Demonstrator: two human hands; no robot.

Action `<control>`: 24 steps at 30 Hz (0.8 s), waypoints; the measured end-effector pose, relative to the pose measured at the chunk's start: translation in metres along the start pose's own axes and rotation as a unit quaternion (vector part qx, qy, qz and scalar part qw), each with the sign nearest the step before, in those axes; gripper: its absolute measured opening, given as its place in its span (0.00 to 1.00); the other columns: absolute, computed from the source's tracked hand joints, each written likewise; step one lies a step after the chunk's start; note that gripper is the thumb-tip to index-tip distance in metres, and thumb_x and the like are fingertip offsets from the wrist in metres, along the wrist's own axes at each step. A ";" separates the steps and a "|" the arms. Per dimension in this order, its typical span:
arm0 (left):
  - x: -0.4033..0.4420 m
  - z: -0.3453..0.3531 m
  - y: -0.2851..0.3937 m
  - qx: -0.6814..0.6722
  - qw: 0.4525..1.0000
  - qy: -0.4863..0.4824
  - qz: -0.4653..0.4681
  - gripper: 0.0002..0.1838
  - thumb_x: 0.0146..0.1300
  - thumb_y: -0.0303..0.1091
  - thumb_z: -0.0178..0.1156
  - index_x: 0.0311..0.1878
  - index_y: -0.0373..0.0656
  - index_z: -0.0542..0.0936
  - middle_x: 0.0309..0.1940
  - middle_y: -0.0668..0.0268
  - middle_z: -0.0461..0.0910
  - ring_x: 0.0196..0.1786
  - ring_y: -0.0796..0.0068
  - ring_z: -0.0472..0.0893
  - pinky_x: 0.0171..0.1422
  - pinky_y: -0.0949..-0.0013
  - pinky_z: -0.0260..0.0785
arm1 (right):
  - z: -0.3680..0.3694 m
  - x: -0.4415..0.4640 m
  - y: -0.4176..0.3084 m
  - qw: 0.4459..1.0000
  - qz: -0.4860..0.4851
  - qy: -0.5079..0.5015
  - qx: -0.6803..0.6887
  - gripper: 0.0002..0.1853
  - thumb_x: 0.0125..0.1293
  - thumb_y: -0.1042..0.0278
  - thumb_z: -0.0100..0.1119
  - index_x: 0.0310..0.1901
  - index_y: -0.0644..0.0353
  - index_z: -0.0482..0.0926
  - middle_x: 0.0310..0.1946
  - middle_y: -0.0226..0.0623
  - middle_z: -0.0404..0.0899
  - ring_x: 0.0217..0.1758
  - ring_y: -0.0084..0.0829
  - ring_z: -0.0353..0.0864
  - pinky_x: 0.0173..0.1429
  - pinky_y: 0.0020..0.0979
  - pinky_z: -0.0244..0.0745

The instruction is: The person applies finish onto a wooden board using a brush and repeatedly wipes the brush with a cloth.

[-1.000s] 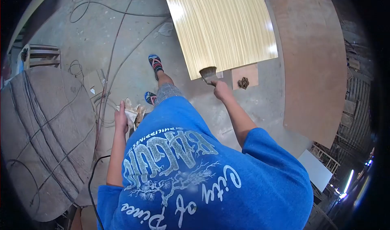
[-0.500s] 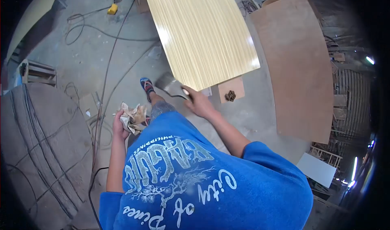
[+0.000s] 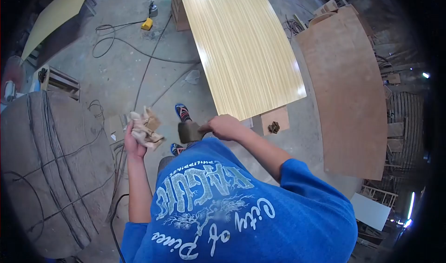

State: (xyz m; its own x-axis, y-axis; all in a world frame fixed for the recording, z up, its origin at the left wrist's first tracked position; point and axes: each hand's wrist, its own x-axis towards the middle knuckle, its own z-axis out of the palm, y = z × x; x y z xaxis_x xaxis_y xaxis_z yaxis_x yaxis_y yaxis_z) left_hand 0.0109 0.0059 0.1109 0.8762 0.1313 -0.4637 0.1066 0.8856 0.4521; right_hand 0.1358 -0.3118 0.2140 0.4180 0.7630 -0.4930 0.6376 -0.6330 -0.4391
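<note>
My left hand (image 3: 134, 140) is closed around a crumpled, pale, brown-stained rag (image 3: 147, 129), held out to the left of my body. My right hand (image 3: 226, 127) grips the handle of a broad, flat, dark tool (image 3: 189, 132) in front of my shirt. Its wide end points left, above my legs; whether it is a brush or a scraper I cannot tell. Just beyond my right hand is the near end of a glossy board with a striped wood grain (image 3: 253, 54). The hand looks close to the board's near corner, and contact cannot be made out.
A crumpled dark wad (image 3: 273, 127) lies on a small brown sheet (image 3: 280, 115) under the board's near end. A long brown panel (image 3: 346, 91) stands right. A round brown board (image 3: 69, 170) with cords is at left. Hoses and a yellow object (image 3: 147, 24) lie on the floor.
The view has shifted, so the surroundings sit lower and further right. The tool in my right hand has turned and now lies nearer my body. My left hand has lifted the rag away from my leg.
</note>
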 end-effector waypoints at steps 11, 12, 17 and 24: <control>0.000 0.000 -0.033 0.150 0.986 0.070 0.004 0.19 0.67 0.28 0.65 0.59 0.43 0.75 0.48 0.67 0.80 0.49 0.74 0.81 0.53 0.69 0.75 | -0.013 0.029 -0.014 0.881 -0.187 0.001 0.436 0.28 0.54 0.69 0.69 0.59 0.58 0.81 0.57 0.39 0.83 0.57 0.37 0.83 0.64 0.37 0.75; 0.003 0.002 -0.031 0.133 0.988 0.073 0.017 0.17 0.68 0.29 0.63 0.59 0.43 0.75 0.48 0.67 0.81 0.48 0.73 0.83 0.51 0.67 0.78 | -0.014 0.029 -0.013 0.871 -0.177 -0.019 0.458 0.34 0.52 0.67 0.73 0.64 0.62 0.77 0.59 0.37 0.80 0.62 0.31 0.78 0.69 0.34 0.70; 0.022 0.008 -0.020 0.110 0.992 0.054 -0.009 0.14 0.71 0.34 0.61 0.56 0.43 0.76 0.48 0.64 0.82 0.47 0.67 0.85 0.49 0.62 0.81 | -0.013 0.022 -0.032 0.734 -0.158 -0.050 0.659 0.42 0.54 0.63 0.75 0.71 0.58 0.69 0.58 0.38 0.79 0.61 0.30 0.78 0.66 0.33 0.71; 0.058 0.042 -0.040 0.316 0.947 0.055 0.030 0.17 0.68 0.37 0.65 0.55 0.37 0.79 0.47 0.61 0.84 0.46 0.72 0.83 0.50 0.67 0.76 | -0.014 0.067 -0.007 0.861 -0.055 0.133 0.488 0.23 0.63 0.58 0.70 0.56 0.62 0.80 0.48 0.39 0.83 0.49 0.26 0.83 0.53 0.30 0.78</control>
State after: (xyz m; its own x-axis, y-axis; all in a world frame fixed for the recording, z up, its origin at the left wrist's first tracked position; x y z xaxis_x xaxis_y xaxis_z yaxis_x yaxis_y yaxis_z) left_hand 0.0774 -0.0407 0.0981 0.8394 0.2496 -0.4828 0.3482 0.4352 0.8303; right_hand 0.1684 -0.2549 0.1947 0.6053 0.7466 -0.2759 -0.1107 -0.2643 -0.9581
